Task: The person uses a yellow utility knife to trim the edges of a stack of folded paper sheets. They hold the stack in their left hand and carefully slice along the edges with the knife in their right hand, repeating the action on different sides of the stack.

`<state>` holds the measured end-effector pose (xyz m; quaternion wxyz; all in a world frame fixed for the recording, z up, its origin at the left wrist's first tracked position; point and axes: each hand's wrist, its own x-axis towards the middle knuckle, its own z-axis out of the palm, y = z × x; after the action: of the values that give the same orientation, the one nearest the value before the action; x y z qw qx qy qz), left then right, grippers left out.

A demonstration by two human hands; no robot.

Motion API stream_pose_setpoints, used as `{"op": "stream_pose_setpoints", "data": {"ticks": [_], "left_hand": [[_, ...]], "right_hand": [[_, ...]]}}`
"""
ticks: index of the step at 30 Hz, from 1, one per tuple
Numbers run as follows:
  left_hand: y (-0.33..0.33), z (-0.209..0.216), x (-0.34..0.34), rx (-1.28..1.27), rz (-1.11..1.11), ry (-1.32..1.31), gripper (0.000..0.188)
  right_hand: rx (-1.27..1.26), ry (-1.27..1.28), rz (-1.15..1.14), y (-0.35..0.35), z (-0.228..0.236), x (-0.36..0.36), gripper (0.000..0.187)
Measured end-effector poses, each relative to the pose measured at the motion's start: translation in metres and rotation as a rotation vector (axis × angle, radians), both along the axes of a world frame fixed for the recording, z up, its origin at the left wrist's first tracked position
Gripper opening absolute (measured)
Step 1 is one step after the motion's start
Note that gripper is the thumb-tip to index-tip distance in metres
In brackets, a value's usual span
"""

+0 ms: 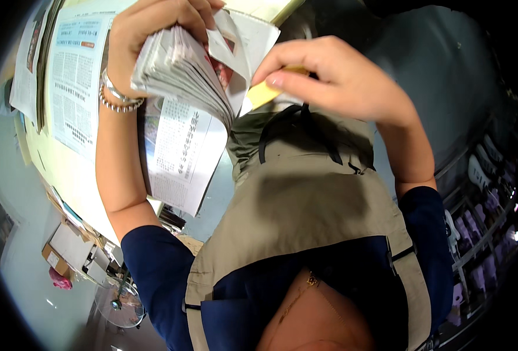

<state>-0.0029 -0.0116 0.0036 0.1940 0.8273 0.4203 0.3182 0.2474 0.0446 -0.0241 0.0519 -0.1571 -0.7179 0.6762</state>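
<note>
My left hand [139, 29] is wrapped round the top of a thick wad of folded newspapers [174, 67], its many page edges fanned toward me. From the wad a printed newspaper sheet [186, 149] hangs down beside my left forearm. My right hand [344, 79] pinches a flat yellow piece with a whitish tip [263, 95] between thumb and fingers; its exact kind does not show. That tip lies close to the folded edge of the wad; whether they touch, I cannot tell. A pale loose page [253, 47] stands up between both hands.
On the left, a pale yellow table [69, 172] bears more newspapers [75, 76]. Cardboard boxes [57, 257] and a round fan [118, 304] stand at the lower left. A rack with purple items [478, 234] is at the right. My beige apron [311, 193] is below the hands.
</note>
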Motion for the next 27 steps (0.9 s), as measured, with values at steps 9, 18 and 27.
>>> {"op": "stream_pose_setpoints", "data": {"ticks": [9, 18, 27], "left_hand": [[0.015, -0.032, -0.026, -0.052, -0.101, -0.445, 0.030], [-0.003, -0.002, -0.007, -0.144, 0.066, -0.042, 0.044], [-0.010, 0.000, 0.008, -0.249, 0.296, -0.247, 0.070]], "right_hand": [[0.018, 0.077, 0.278, -0.137, -0.028, -0.034, 0.026], [-0.048, 0.080, 0.039, -0.057, 0.002, 0.038, 0.022], [0.420, 0.063, -0.803, -0.030, 0.006, 0.049, 0.017]]}}
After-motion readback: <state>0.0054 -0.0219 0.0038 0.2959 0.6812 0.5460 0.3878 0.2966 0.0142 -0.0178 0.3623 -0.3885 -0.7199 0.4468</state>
